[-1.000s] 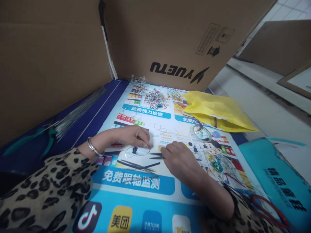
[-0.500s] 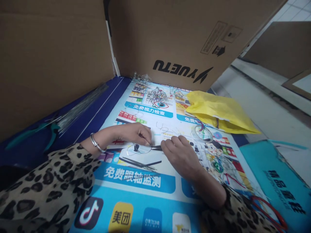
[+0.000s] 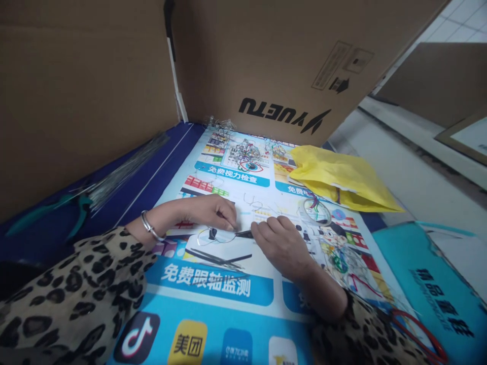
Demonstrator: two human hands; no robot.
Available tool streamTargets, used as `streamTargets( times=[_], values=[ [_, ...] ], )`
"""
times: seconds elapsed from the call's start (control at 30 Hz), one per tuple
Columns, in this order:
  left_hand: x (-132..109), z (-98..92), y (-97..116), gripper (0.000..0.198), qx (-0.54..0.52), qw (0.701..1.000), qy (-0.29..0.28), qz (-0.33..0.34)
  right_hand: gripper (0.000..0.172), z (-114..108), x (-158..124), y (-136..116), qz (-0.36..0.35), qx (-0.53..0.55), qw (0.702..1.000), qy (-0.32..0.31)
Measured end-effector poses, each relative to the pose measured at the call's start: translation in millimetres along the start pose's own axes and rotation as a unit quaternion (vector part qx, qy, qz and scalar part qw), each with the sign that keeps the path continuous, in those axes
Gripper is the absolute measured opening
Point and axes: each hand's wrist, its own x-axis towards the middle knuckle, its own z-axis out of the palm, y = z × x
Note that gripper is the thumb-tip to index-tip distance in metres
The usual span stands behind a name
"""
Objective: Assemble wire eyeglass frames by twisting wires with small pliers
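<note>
Over the printed sheet, my left hand is closed in a pinch on a thin wire, which curves in a loop below the fingers. My right hand is closed round a dark, pointed tool. The tool's tip points left and meets the wire loop close to my left fingertips. Its handle is hidden in my right fist. Several dark thin strips lie crossed on the sheet just below the loop.
Tangled wires lie at the back, more at right by a tape roll. A yellow bag and teal bag are on the right. Green-handled pliers and a wire bundle lie left. Cardboard stands behind.
The view has shifted slightly. Both hands keep nearly the same pose, and the tool's tip stays at the wire loop.
</note>
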Motion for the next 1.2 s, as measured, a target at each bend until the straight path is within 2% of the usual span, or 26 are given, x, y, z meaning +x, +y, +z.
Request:
streamTargets(
  times=[0.43, 0.97, 1.1, 1.2],
  values=[
    [2, 1.8, 8, 0.016, 0.015, 1.000, 0.004, -0.005, 0.018, 1, 0, 1, -0.001, -0.002, 1.000, 0.004],
    [5, 7.0, 3, 0.018, 0.121, 0.987, 0.105, 0.012, 0.013, 11, -7, 14, 0.050, 0.022, 0.998, -0.027],
    [6, 7.4, 2, 0.018, 0.138, 0.983, 0.120, 0.001, 0.010, 12, -5, 12, 0.094, 0.025, 0.995, -0.032],
    [5, 7.1, 2, 0.018, 0.135, 0.984, 0.112, -0.005, 0.010, 10, -3, 9, 0.094, 0.022, 0.994, -0.040]
  ],
)
